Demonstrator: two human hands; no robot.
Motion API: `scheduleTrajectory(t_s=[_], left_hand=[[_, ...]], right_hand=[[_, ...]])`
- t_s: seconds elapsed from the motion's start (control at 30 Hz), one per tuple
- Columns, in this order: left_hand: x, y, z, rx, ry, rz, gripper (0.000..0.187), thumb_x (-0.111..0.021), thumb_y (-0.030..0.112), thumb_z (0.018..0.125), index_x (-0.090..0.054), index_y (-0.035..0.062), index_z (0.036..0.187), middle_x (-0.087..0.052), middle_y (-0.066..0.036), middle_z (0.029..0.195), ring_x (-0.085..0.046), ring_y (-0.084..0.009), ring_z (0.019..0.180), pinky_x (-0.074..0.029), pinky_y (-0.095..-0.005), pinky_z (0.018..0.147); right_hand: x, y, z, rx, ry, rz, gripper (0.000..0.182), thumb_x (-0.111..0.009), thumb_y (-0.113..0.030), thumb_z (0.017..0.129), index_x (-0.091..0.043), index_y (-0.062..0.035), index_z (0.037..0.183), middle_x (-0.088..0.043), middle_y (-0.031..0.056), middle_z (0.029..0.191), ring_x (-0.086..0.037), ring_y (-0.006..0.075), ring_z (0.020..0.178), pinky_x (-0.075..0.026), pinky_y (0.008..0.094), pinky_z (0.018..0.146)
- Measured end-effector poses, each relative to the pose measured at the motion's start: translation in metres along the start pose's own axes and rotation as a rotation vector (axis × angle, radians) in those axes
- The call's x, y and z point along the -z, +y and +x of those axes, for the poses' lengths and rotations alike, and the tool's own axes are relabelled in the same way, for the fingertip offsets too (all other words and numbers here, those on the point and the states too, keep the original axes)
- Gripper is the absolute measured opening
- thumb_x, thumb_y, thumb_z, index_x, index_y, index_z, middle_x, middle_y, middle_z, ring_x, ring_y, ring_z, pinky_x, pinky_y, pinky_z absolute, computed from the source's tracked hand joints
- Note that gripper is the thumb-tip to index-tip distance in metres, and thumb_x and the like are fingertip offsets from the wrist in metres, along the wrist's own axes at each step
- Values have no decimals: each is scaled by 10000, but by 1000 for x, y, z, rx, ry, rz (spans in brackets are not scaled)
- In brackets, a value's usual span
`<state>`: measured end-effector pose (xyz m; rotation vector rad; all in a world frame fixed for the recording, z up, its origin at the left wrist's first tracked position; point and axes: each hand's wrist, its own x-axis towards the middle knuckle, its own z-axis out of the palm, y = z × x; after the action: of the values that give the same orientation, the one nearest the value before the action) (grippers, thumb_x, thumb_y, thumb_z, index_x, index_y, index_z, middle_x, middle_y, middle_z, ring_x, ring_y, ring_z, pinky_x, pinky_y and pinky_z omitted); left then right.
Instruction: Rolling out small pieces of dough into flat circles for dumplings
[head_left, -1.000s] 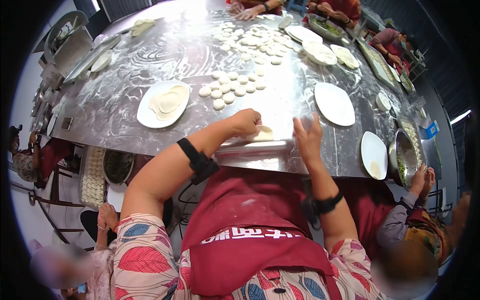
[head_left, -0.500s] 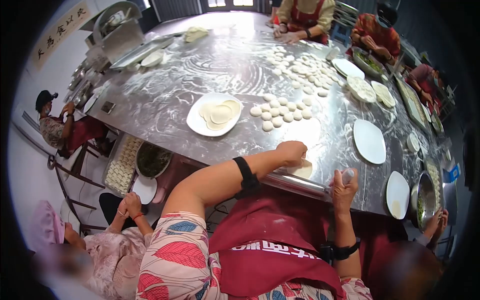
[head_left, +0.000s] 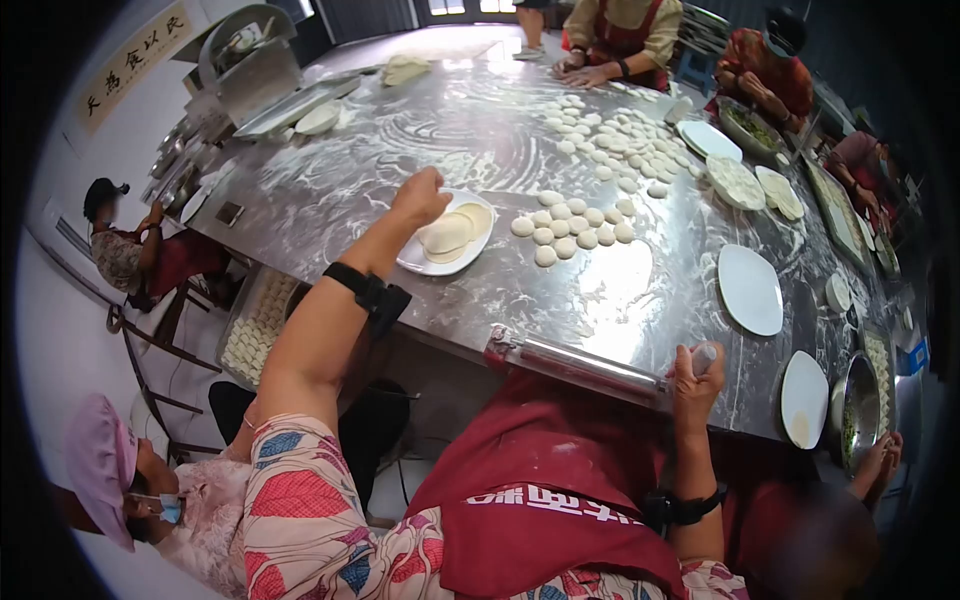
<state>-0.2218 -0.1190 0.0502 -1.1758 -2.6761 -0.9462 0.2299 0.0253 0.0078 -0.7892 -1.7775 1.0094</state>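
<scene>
My left hand [head_left: 420, 197] is over the upper left rim of a white plate [head_left: 484, 246], its fingers curled; whether they hold anything is hidden. On that plate lie several thin round dough sheets [head_left: 447, 233], overlapping. At the table's near edge, my right hand [head_left: 697, 383] is closed around the pale handle of a metal rolling pin [head_left: 580, 366]. The pin lies slanted along the edge, its far end free. Small dough pieces [head_left: 565, 247] sit in a cluster beyond the pin.
More dough pieces [head_left: 640, 150] spread across the floured table [head_left: 350, 225]. White plates [head_left: 750, 290] and a metal bowl [head_left: 857, 405] stand at right. Co-workers [head_left: 625, 45] are around the table; a person in a pink cap [head_left: 100, 460] is at lower left.
My left hand has moved from the dough sheet by the rolling pin to the plate at left. That sheet no longer lies beside the pin. My right hand stays on the handle.
</scene>
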Motion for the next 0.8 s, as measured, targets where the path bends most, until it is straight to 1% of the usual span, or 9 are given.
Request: scheduleTrajectory(t_s=[0.03,0.1,0.17,0.37,0.4,0.5,0.63,0.67,0.8], left_hand=[[-7,7,0,-46,-20,-5,191,-665,186,767,-632,4,814,-648,-179,795,-627,-299,766,-484,-376,702],[-35,30,-5,-143,-378,-150,223,-670,208,760,-635,44,908,-644,-188,906,-623,-304,819,-483,-378,723],[-60,65,-20,-250,-598,-126,245,-682,178,742,-602,-3,887,-652,-144,835,-621,-267,786,-487,-354,695],[-102,121,-44,-44,-464,147,374,-718,324,702,-602,26,894,-634,-182,887,-608,-349,853,-478,-419,758],[-116,119,-54,-142,-344,153,387,-732,310,682,-582,34,908,-617,-187,871,-601,-344,860,-468,-430,752],[-116,146,-87,-343,-549,79,395,-738,286,675,-563,32,920,-612,-183,850,-595,-348,868,-458,-432,741],[-126,181,-96,-332,-742,-114,333,-740,250,679,-578,33,872,-618,-168,850,-599,-323,833,-460,-402,720],[-132,184,-96,-358,-740,-204,272,-724,218,692,-607,33,853,-638,-148,839,-613,-280,801,-471,-370,702],[-138,191,-93,-390,-806,-246,192,-680,174,712,-646,31,835,-662,-121,793,-632,-239,752,-484,-336,677]], right_hand=[[0,0,2,19,-5,-22,144,-583,-57,883,-445,-64,845,-487,8,622,-491,74,512,-417,220,475],[-1,3,4,14,-2,-5,142,-586,-55,881,-449,-62,846,-493,10,622,-497,75,513,-419,221,473],[-1,5,6,10,3,1,147,-598,-48,871,-453,-54,841,-502,15,618,-509,78,515,-421,226,470],[2,6,3,23,6,-11,152,-607,-41,857,-456,-44,836,-516,26,607,-530,84,516,-424,230,468],[2,5,2,35,6,-24,145,-597,-41,863,-454,-49,841,-511,22,604,-526,86,511,-421,229,466],[2,2,1,15,8,-2,146,-599,-47,859,-453,-49,847,-519,23,608,-527,88,512,-423,234,468],[0,0,5,-27,23,19,175,-624,-64,846,-451,-42,843,-522,16,611,-516,77,521,-424,236,474],[0,2,5,-16,21,22,177,-625,-65,846,-450,-42,842,-520,15,609,-513,75,522,-424,235,474],[2,9,9,-15,-2,24,181,-629,-74,839,-452,-44,820,-505,13,593,-494,74,520,-410,247,465]])
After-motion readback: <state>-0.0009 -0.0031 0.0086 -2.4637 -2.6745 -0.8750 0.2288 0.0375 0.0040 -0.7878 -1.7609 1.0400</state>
